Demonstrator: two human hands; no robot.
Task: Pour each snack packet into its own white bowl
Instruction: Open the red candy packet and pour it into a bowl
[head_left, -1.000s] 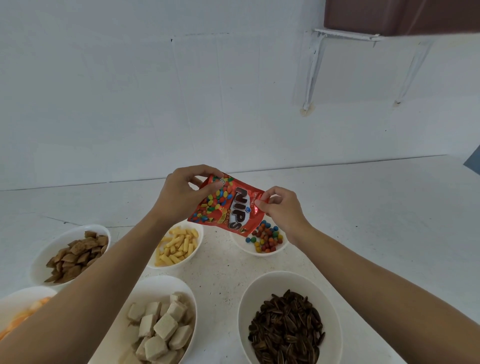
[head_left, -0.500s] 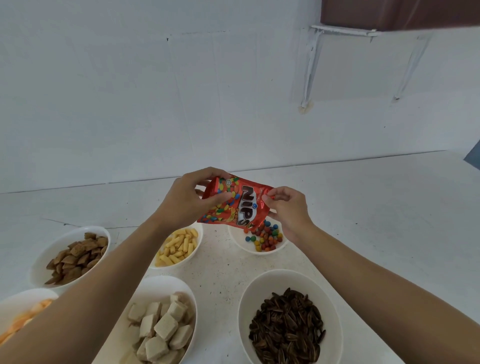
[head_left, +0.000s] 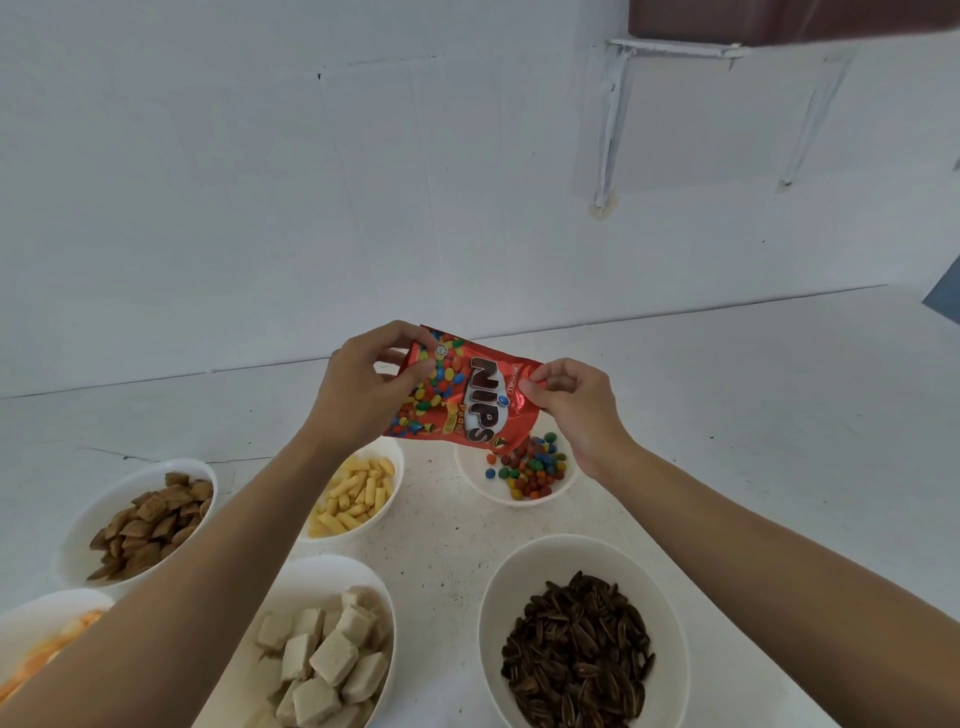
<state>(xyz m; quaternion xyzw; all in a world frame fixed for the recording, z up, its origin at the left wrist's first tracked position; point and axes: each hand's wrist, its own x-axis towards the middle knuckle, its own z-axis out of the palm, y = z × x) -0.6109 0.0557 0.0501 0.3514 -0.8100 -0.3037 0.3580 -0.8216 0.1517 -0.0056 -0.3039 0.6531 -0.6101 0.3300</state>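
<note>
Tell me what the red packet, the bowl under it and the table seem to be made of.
The red packet looks like thin glossy plastic or foil film; it creases and glints where pinched. The bowl is smooth white, likely ceramic or melamine; unclear which. The table has a hard matt white top with fine dark specks, perhaps stone or laminate.
</note>
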